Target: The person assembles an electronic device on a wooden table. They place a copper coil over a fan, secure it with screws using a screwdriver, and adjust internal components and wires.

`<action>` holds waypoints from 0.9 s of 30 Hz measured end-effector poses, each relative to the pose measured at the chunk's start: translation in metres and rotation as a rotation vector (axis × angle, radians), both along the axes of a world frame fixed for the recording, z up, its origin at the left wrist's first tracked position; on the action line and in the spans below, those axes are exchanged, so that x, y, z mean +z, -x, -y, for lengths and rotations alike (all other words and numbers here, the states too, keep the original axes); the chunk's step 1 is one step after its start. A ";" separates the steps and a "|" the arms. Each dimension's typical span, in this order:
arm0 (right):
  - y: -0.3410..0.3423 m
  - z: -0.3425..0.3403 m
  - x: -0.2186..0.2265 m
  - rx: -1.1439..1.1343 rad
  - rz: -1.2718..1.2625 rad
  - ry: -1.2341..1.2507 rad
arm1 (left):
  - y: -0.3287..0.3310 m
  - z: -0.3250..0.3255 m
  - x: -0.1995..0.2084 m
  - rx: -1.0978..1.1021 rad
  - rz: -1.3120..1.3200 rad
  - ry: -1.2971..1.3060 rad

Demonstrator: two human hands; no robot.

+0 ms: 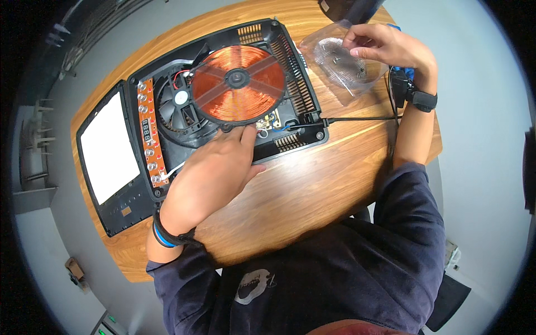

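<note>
An opened induction cooker (304, 146) lies on the table with its insides showing. Its round copper coil (262, 89), crossed by dark bars, sits over the circuit board (272, 120). My left hand (220, 159) reaches to the coil's near edge, fingers stretched out and thumb apart; its fingertips touch or lie close to the edge. At the far right, my right hand (385, 44) is over a clear plastic tray (365, 78) holding several small dark pieces. Its thumb and forefinger are pinched together; whatever they hold is too small to make out.
A black fan (170, 109) and an orange button board (147, 131) sit in the housing's left side. Left of it lies a black-framed panel with a white face (110, 148). A black cord (363, 118) runs right from the housing. A dark object (349, 10) stands at the far edge.
</note>
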State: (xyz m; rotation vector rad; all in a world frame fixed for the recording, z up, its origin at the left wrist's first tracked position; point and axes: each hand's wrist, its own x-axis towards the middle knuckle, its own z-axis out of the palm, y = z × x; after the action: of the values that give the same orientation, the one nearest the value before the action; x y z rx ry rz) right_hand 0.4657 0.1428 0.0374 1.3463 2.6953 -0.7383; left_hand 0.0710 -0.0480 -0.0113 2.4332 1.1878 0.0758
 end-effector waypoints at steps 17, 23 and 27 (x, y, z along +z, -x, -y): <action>-0.013 -0.022 -0.050 -0.157 0.307 0.040 | -0.011 -0.005 0.012 0.018 -0.049 0.048; 0.001 -0.022 -0.054 -0.176 0.405 0.053 | -0.010 -0.005 0.013 0.020 -0.040 0.060; 0.006 -0.025 -0.046 -0.091 0.332 0.147 | -0.008 -0.004 0.012 0.013 -0.023 0.041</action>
State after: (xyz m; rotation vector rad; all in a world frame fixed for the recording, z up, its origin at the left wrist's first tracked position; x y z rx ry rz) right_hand 0.4598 0.1678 -0.0083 1.4193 2.2934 -0.6384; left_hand 0.0794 -0.0443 0.0012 2.3978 1.2033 0.0271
